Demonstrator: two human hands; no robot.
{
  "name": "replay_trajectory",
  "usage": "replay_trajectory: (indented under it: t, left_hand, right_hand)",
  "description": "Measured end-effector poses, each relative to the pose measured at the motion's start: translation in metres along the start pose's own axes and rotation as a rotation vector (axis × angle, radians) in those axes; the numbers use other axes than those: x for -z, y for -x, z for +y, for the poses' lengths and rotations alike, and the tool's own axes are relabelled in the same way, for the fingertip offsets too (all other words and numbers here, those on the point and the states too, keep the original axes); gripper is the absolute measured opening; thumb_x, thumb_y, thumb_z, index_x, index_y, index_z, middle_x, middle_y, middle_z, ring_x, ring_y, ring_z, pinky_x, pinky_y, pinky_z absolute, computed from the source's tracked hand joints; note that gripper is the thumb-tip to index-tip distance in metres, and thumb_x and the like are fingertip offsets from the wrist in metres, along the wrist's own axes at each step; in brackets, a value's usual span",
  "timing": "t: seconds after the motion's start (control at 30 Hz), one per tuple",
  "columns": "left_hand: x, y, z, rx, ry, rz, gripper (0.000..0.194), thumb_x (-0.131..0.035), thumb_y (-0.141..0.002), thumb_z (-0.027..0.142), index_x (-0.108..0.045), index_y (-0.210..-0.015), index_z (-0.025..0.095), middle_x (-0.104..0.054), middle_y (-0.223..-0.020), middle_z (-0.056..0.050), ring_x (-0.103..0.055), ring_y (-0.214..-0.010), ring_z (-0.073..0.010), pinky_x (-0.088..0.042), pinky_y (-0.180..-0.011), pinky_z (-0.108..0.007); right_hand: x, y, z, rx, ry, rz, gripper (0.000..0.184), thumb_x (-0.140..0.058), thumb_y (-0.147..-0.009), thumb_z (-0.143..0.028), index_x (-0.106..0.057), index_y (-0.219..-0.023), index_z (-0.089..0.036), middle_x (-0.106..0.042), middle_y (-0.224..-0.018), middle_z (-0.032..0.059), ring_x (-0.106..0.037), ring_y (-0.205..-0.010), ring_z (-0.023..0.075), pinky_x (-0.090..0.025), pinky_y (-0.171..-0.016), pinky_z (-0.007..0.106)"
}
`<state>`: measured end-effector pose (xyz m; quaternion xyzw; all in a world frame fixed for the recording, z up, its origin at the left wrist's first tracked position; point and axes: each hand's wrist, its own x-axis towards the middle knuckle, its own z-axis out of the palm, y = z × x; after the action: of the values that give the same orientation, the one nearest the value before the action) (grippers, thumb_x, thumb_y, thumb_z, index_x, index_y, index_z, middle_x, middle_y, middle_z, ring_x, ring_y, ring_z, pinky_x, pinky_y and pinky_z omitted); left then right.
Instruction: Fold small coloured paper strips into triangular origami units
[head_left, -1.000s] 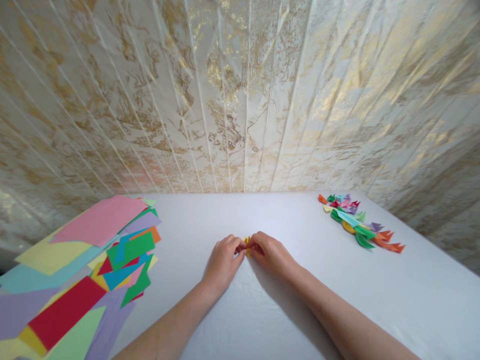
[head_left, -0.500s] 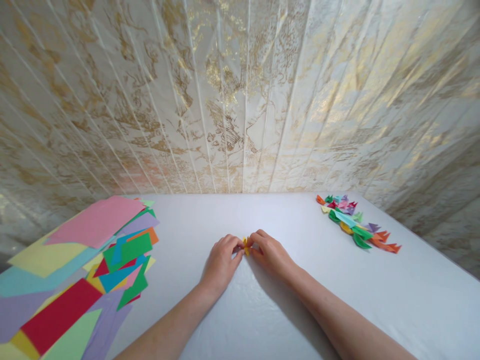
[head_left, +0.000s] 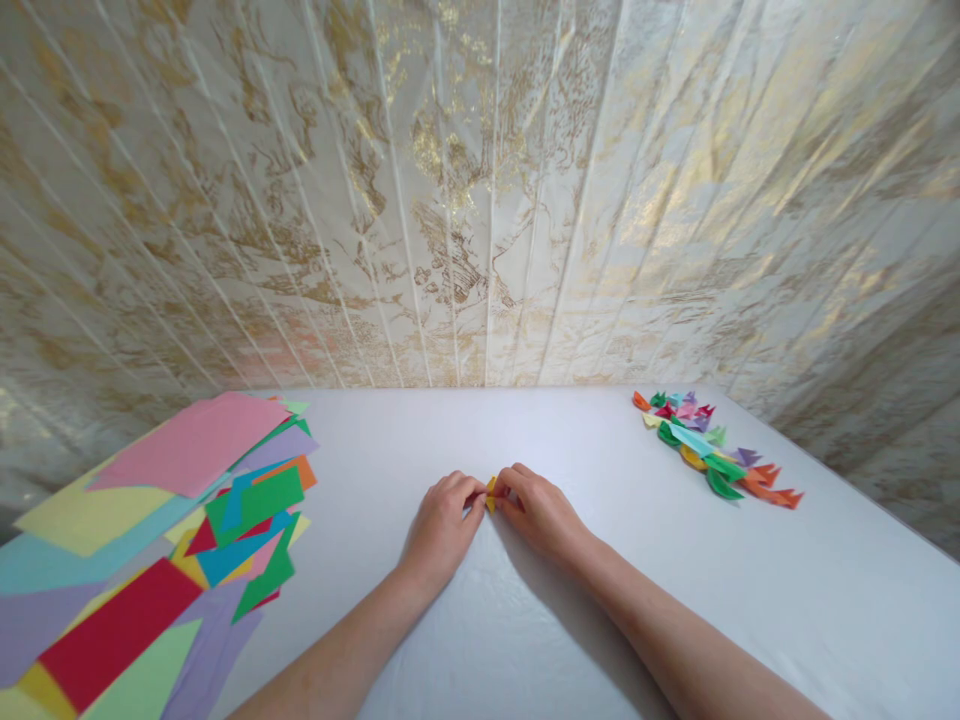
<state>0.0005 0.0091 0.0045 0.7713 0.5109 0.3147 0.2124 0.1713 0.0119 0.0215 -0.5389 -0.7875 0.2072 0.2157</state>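
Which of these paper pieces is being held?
The small folded yellow paper piece, pinched between the left hand and right hand; others lie to either side.

Paper sheets [head_left: 165, 450] left on the table [head_left: 405, 430], folded papers [head_left: 694, 440] right — held piece [head_left: 491, 486] between, curtain [head_left: 450, 200] behind

hands [head_left: 444, 520]: slightly closer together | yellow paper [head_left: 491, 486]: less showing than half-second ago

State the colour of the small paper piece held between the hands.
Yellow; the small paper piece shows best in the head view.
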Motion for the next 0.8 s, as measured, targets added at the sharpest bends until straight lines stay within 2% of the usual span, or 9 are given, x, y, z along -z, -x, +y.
replay_trajectory:
  t: [0.6, 0.8]
  left_hand:
    - [0.0024, -0.0012, -0.0018, -0.008, -0.004, -0.021, 0.012, -0.054, -0.089, 0.02, -0.066, -0.087, 0.022, -0.064, -0.088, -0.002, -0.059, -0.086, -0.0183, -0.044, -0.078, -0.029]
    - [0.002, -0.002, -0.0012, -0.009, -0.052, -0.026, 0.011, -0.054, -0.089, 0.019, -0.065, -0.085, 0.021, -0.063, -0.087, -0.002, -0.058, -0.085, -0.0185, -0.044, -0.078, -0.03]
  right_hand:
    - [-0.0003, 0.0027, -0.0039, 0.006, 0.015, 0.021, 0.013, -0.054, -0.085, -0.011, -0.061, -0.086, -0.021, -0.06, -0.089, 0.0002, -0.056, -0.073, 0.0116, -0.035, -0.066, 0.022]
    - [-0.0022, 0.0028, -0.0056, -0.005, 0.052, 0.033, 0.008, -0.054, -0.09, -0.022, -0.062, -0.087, -0.021, -0.061, -0.09, 0.0004, -0.057, -0.073, 0.0121, -0.035, -0.066, 0.022]
